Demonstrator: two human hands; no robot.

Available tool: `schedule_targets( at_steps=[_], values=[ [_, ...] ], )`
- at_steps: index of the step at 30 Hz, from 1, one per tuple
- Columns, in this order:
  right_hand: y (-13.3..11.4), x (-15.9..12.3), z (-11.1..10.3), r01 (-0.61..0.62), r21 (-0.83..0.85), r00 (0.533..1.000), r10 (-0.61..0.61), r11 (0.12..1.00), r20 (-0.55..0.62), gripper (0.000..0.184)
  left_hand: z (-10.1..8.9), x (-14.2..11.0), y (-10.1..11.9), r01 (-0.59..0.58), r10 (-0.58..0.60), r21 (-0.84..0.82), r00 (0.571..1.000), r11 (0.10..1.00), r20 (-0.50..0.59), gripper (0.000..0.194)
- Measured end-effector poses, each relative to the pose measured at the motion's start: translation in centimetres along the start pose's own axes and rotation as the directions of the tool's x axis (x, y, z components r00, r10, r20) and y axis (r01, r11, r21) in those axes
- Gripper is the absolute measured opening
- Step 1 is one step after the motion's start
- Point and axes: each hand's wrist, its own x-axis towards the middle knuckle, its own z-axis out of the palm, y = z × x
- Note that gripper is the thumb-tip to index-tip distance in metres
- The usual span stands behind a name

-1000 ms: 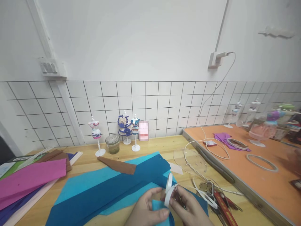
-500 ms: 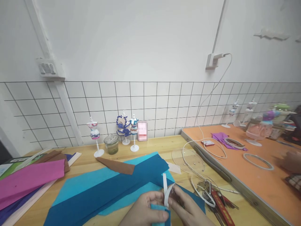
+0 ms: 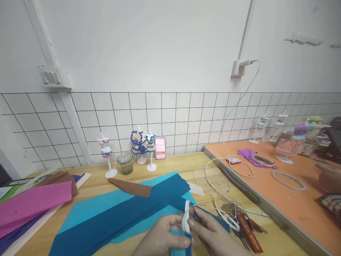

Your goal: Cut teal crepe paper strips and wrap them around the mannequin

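Observation:
Both my hands are at the bottom edge over the blue paper. My left hand (image 3: pixel 162 240) pinches a small light blue paper piece (image 3: pixel 179 243) between thumb and fingers. My right hand (image 3: pixel 213 238) grips a thin white tape roll (image 3: pixel 185 218) that stands on edge above that piece, touching it. Under the hands lie a dark blue paper strip (image 3: pixel 128 211) and a light blue sheet (image 3: pixel 93 209) on the wooden table (image 3: pixel 170 163).
Magenta and brown paper sheets (image 3: pixel 32 202) lie at the left. Small dress-form figures (image 3: pixel 106 154), a glass jar (image 3: pixel 125 163), a brown paper piece (image 3: pixel 130 187), keys with a red strap (image 3: pixel 241 225), a clear disc and a white cable sit around. Another person's hand (image 3: pixel 329 176) rests on the orange table (image 3: pixel 293 199).
The white tape roll has sunk lower and closer to the light blue piece, between my fingers. The view has shifted slightly right. The other person's hand has moved further in.

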Motion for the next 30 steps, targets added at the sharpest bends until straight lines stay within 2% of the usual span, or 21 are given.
schedule_targets(
  at_steps=[4,10,16,18,21,25,27,30],
  values=[
    [-0.5,-0.1,-0.5,-0.083,-0.066,0.995,0.086,0.994,0.051,0.041,0.5,-0.2,0.4,0.032,-0.03,-0.065,0.999,0.997,0.029,0.041],
    [0.0,-0.8,-2.2,0.023,-0.289,0.991,-0.06,0.957,-0.118,0.026,0.6,-0.2,0.5,0.05,-0.048,-0.093,0.999,0.994,0.025,0.044],
    [2.0,-1.9,-3.7,0.015,-0.406,0.99,-0.071,0.914,-0.123,0.045,0.0,0.0,-0.1,0.024,-0.027,-0.11,0.999,0.994,-0.03,0.043],
    [2.8,-2.2,-3.7,0.046,-0.332,0.991,-0.086,0.942,-0.107,0.048,0.1,0.0,-0.2,0.023,-0.027,-0.099,0.999,0.995,-0.035,0.044],
    [3.0,-2.5,-3.0,0.091,-0.109,0.991,-0.102,0.99,-0.092,0.051,0.6,0.0,-0.2,0.011,-0.013,-0.067,0.999,0.998,-0.031,0.041],
    [0.7,-2.6,-1.8,-0.037,0.007,0.991,0.037,0.999,-0.127,0.041,0.9,0.0,-0.4,-0.018,0.018,0.006,1.0,1.0,0.0,0.037],
    [-0.8,-2.2,-1.7,-0.083,0.008,0.98,0.083,0.997,-0.183,0.042,0.7,-0.1,-0.4,0.029,-0.031,0.039,0.999,0.999,0.043,0.039],
    [-1.8,-0.9,-2.2,-0.079,0.051,0.973,0.089,0.996,-0.215,0.04,0.6,-0.3,-0.2,0.085,-0.097,0.119,0.991,0.989,0.096,0.039]
  ],
)
